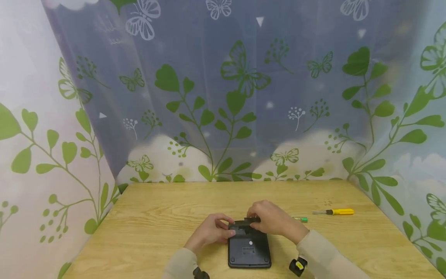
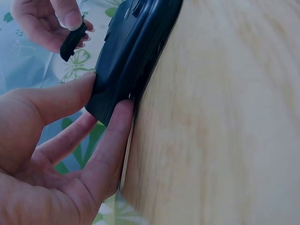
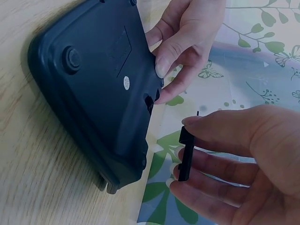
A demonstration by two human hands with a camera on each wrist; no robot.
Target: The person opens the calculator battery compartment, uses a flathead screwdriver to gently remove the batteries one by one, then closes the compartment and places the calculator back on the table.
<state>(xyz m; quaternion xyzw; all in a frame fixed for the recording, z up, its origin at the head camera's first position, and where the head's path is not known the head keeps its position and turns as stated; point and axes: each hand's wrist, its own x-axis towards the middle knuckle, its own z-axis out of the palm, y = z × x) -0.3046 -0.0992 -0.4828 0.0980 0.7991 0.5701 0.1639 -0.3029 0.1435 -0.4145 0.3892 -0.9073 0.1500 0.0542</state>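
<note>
A black calculator-like device point(image 1: 251, 254) lies on the table with its underside up, showing round feet, a small white sticker and an uncovered battery recess point(image 3: 149, 102). At its far left corner my left hand point(image 1: 210, 230) grips it, thumb on the upper face and fingers against the edge, as the left wrist view shows. My right hand point(image 1: 273, 219) pinches a small black battery cover point(image 3: 186, 161) between thumb and fingertips. That cover is held just off the device's far end, apart from it in both wrist views. What lies inside the recess cannot be made out.
On the wooden table point(image 1: 156, 209), a yellow-handled screwdriver point(image 1: 341, 211) lies to the right. A small green-ended object point(image 1: 304, 219) is partly hidden behind my right hand. A leaf-and-butterfly patterned curtain point(image 1: 209, 116) stands behind the table and along both sides.
</note>
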